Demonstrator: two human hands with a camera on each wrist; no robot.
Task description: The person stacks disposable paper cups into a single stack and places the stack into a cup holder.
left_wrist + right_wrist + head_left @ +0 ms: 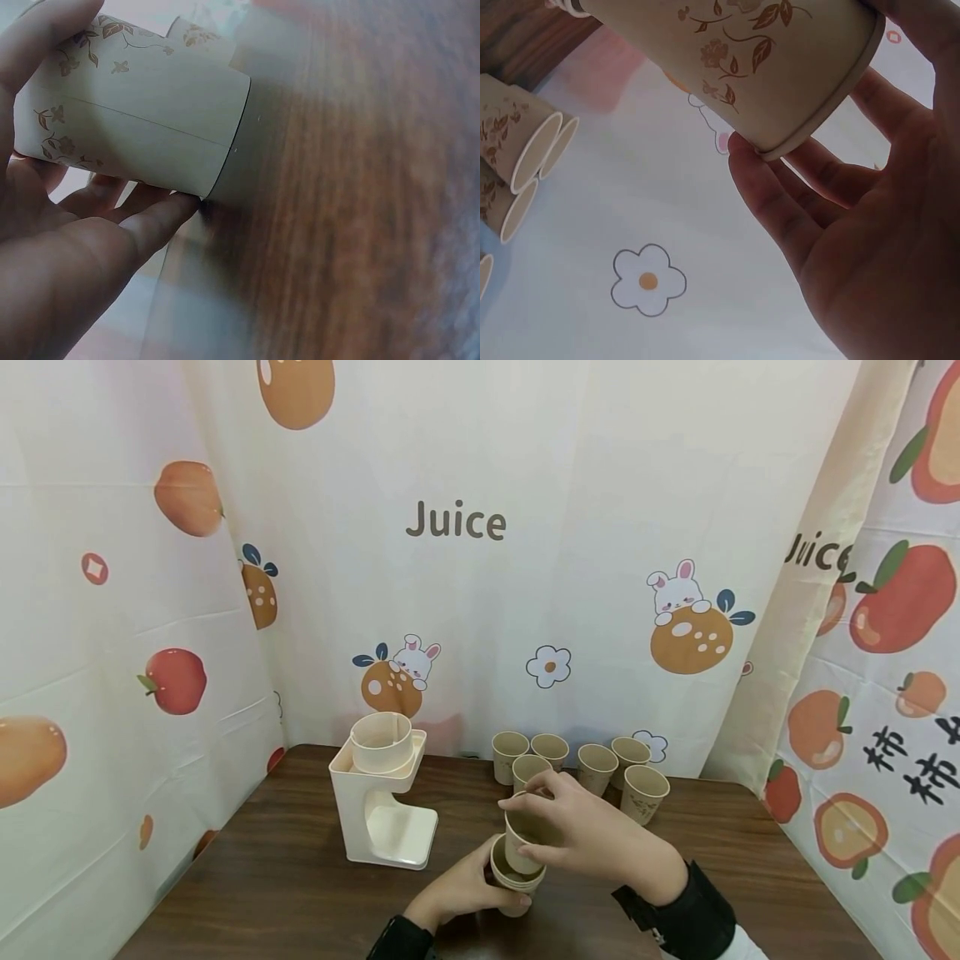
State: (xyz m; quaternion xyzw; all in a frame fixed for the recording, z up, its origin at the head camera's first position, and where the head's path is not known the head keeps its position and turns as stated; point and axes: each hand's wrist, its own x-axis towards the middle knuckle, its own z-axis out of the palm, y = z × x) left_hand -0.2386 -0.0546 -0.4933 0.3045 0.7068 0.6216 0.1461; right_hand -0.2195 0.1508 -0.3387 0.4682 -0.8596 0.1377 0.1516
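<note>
In the head view, the left hand (465, 887) was curled round a stack of cups (517, 882) on the near side of the table (277, 885). The right hand (581, 827) pinched the top cup (517, 846) near its rim, and the bottom of that cup seemed to sit inside the mouth of the stack. (I would have held my breath there, since thin cups look easy to squash.) To do this bit well, I thought, the top cup had to go straight, not tipped, with a soft pinch, while the left hand gave the stack a snug hug. Six cups (645, 795) stood just past the right hand, so a big swing that way could have knocked them. The table's back edge and the hanging cloth (600, 468) were close behind them. To the left, brown wood lay between the left hand and the cream stand (352, 827), so that side seemed better for moving.

In the left wrist view, thumb and fingers were bent about a cup with brown flowers. One end was near the wood, but I could not tell if they touched.

In the right wrist view, the fingers were half bent at the top cup's rim, and other cups stood apart from it.
</note>
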